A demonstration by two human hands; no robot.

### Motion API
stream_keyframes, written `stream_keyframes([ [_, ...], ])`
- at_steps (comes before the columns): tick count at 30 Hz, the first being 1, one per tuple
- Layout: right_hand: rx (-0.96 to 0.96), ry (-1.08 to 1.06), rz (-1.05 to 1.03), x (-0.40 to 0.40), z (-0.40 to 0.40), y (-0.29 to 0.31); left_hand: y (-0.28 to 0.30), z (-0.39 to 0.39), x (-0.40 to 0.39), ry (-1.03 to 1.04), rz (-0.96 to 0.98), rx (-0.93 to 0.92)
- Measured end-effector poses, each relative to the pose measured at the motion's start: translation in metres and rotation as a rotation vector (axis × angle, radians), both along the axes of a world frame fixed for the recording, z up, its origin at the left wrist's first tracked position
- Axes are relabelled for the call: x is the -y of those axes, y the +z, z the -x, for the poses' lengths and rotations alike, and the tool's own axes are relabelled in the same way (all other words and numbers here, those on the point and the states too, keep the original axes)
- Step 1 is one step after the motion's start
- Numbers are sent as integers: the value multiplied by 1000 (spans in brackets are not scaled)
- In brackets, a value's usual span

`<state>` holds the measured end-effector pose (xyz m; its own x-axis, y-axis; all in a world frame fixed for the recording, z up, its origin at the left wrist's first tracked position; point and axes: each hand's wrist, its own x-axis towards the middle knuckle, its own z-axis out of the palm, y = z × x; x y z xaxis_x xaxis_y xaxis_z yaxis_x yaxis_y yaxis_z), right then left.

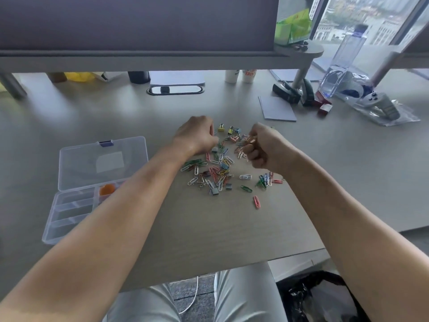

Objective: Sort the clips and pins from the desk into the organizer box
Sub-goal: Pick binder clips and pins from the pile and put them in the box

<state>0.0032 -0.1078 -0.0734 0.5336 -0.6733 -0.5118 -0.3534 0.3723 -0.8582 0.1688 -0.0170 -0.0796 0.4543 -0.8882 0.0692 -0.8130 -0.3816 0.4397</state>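
A pile of coloured paper clips [216, 170] and small binder clips [221, 128] lies spread over the middle of the desk. My left hand [196, 135] rests at the pile's far left edge, fingers curled down onto the clips; what it grips is hidden. My right hand [262, 149] is closed in a fist above the right of the pile, with several paper clips held between its fingers. The clear plastic organizer box [69, 219] lies open at the left, its lid [102, 159] tipped back. One compartment holds orange pieces [107, 189].
A lone pink clip [256, 201] lies near the desk's front. A grey notepad [277, 109], staplers [287, 92], a clear bottle [341, 66] and a bagged controller [380, 108] sit at the back right. A monitor shelf [162, 59] spans the back.
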Motion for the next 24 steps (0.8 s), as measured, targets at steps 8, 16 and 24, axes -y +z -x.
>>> stream_keyframes([
  [8,77,-72,30,4,4,-9,3,-1,-1,46,180,-182],
  [16,-145,100,305,14,7,2,6,-1,0,64,153,-191],
  [24,71,-63,-16,18,-2,1,9,4,18,263,217,-613],
])
